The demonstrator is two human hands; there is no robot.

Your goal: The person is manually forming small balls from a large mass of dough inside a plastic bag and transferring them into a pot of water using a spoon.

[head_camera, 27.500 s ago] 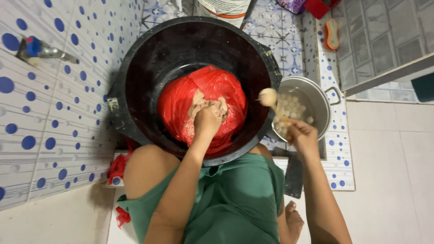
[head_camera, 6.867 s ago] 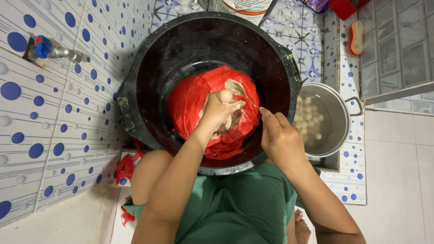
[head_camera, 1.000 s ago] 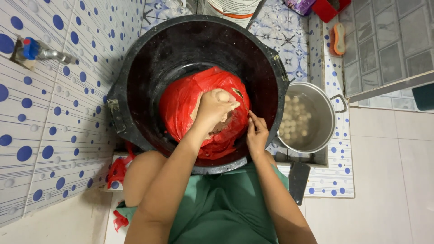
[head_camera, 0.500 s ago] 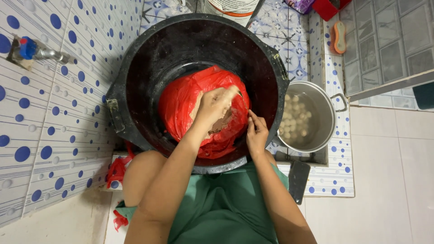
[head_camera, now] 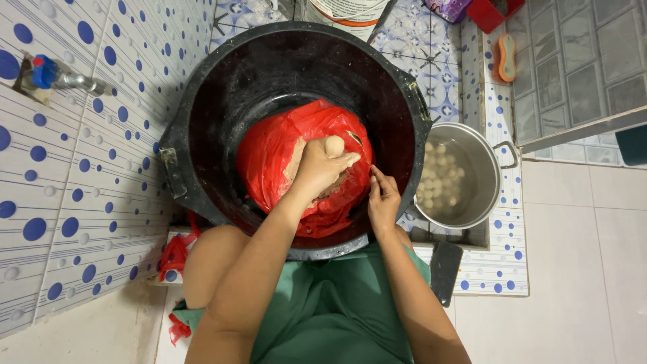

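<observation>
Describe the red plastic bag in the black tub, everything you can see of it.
The red plastic bag is thin, glossy and crinkled, opened wide inside the big black tub. It holds a pale beige dough-like mass, mostly hidden by the left hand, which reaches into it and squeezes out a small round lump above the thumb. The right hand rests at the bag's right edge.

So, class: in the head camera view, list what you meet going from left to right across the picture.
Wall tap → black tub → red plastic bag → left hand → right hand → steel pot of pale balls → orange scrub brush.
</observation>
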